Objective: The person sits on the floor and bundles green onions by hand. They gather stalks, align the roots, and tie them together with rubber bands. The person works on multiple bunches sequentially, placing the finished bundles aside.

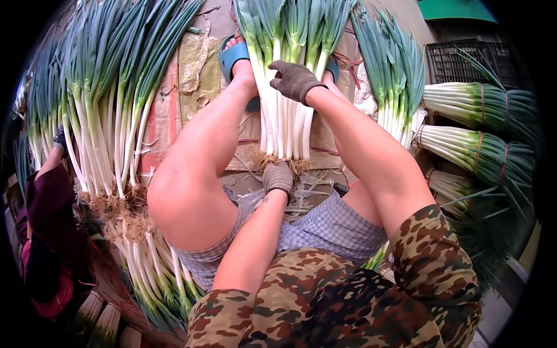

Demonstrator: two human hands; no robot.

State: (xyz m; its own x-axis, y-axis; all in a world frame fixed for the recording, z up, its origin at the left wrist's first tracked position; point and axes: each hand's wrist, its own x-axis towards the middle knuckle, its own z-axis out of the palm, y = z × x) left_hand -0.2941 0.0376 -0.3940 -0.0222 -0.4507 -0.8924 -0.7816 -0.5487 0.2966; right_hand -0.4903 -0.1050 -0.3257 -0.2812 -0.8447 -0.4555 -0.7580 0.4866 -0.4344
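Note:
A bunch of long green onions (285, 122) lies on the ground between my legs, white stalks and roots towards me, leaves pointing away. Near the root ends is my left hand (277, 177) in a grey-brown knit glove, touching the roots; its fingers are partly hidden, so its grip is unclear. My right hand (296, 81), gloved alike, is over the upper white part of the stalks, thumb and fingers apart, holding nothing visible between them.
Loose green onions (109, 108) lie at left, more (150, 265) at lower left and others (389, 82) at right. Bundles tied with red bands (474, 150) are stacked near a black plastic crate (472, 63). Woven sacking (198, 65) covers the floor. Another person's sleeve (50, 209) is at far left.

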